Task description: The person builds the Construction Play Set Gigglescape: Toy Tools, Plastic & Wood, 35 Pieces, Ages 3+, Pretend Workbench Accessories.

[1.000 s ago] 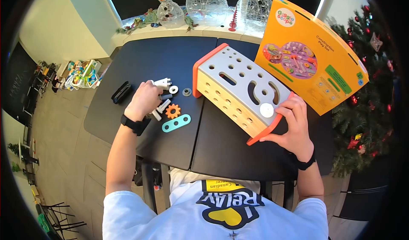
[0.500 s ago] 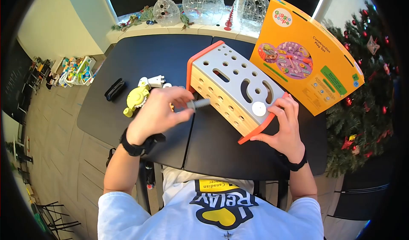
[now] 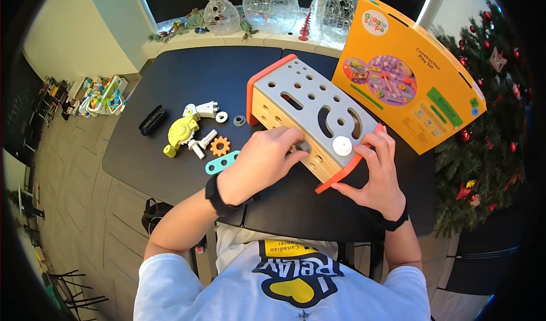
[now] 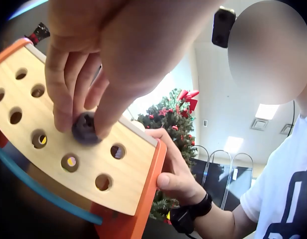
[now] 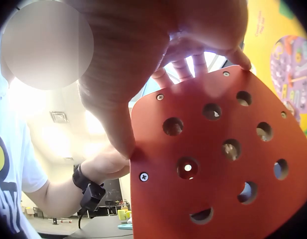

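Note:
In the head view my left hand [image 3: 259,163] pinches a dark grey bolt [image 3: 302,146] at the wooden side of the box [image 3: 314,111]. The left wrist view shows the bolt's round head [image 4: 87,129] flat against the holed wood, thumb and fingertips around it; its shank is hidden. My right hand [image 3: 380,176] grips the box's red-orange end panel [image 5: 218,149] at its edge, thumb on the near side and fingers over the top. Beside those fingers a white round piece [image 3: 342,145] sits on the grey top.
Left of the box lie a yellow-green toy tool [image 3: 182,130], white bolts [image 3: 200,144], an orange gear [image 3: 220,146], a teal strip [image 3: 222,162], a white ring [image 3: 222,117] and a grey nut [image 3: 239,120]. A black case [image 3: 153,120] is farther left. An orange carton [image 3: 409,76] stands behind.
My left hand has picked up the grey bolt from among the loose pieces and carried it right to the box's wooden side. My right hand keeps its grip on the box end.

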Available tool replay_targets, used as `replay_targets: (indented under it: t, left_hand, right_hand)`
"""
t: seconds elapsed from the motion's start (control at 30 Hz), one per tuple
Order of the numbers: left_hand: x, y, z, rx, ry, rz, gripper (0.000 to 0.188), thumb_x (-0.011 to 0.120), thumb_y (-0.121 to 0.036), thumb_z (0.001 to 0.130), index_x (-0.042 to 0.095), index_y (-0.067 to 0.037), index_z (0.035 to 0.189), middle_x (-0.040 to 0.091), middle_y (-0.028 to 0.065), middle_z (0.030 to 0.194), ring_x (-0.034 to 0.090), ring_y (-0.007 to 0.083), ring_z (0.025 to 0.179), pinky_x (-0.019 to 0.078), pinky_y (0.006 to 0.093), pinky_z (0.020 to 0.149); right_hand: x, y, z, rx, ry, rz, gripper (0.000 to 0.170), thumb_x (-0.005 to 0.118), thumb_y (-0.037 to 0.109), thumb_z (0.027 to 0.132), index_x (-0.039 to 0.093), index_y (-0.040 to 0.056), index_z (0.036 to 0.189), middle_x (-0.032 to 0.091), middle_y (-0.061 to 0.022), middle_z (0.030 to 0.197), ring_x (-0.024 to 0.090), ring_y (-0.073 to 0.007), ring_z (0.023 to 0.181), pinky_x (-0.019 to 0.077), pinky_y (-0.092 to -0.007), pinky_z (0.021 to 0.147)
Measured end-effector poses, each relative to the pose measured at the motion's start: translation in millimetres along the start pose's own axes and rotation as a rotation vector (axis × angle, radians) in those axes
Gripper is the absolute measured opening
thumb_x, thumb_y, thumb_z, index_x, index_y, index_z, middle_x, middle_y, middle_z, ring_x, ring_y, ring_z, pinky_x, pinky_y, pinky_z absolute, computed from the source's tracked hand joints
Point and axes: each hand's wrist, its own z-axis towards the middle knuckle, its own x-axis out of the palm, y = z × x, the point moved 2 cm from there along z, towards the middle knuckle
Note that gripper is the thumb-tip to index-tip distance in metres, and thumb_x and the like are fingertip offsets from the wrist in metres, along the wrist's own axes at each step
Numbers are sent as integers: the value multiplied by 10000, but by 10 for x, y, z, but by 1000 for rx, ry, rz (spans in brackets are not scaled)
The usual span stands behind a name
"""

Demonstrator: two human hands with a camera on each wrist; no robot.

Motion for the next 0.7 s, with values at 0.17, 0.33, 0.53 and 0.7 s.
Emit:
replay_targets:
  t: [0.17, 0.33, 0.53, 0.7]
  left_hand:
    - [38, 33, 22, 41, 12, 62, 306, 878, -178, 819, 688, -19, 998, 715, 111, 833, 710, 264, 709, 572, 341, 645]
    - [-243, 201, 57, -38, 6, 33, 337, 901, -282, 805, 720, -18, 911, 727, 110, 852, 696, 249, 692, 568, 344, 652]
    - [-674, 722, 161, -456, -131, 28, 297, 788, -189, 928, 671, 30, 1090, 742, 113, 943, 717, 201, 830, 586, 342, 767]
    - [-467, 1157, 112, -316, -33, -77, 373, 765, -212, 936, 598, 61, 1130, 752, 189, 1041, 738, 315, 978, 577, 419, 861]
  right_hand:
    - [-24, -9, 4, -11, 11, 11, 733, 957, 334, 645, 588, 51, 1213, 519, -160, 1243, 477, -408, 1230, 325, -665, 1165]
    - [62, -152, -176, 99, -118, 252, 800, 958, 253, 686, 490, 52, 1303, 471, -178, 1325, 477, -383, 1292, 350, -579, 1176]
    - [96, -161, -464, 518, -155, 496, 599, 885, 227, 817, 525, 25, 1251, 464, -198, 1368, 519, -358, 1323, 500, -462, 1033]
    - [229, -96, -606, 564, 250, 572, 526, 819, 326, 883, 673, -30, 1242, 602, -243, 1386, 609, -400, 1278, 494, -430, 1070]
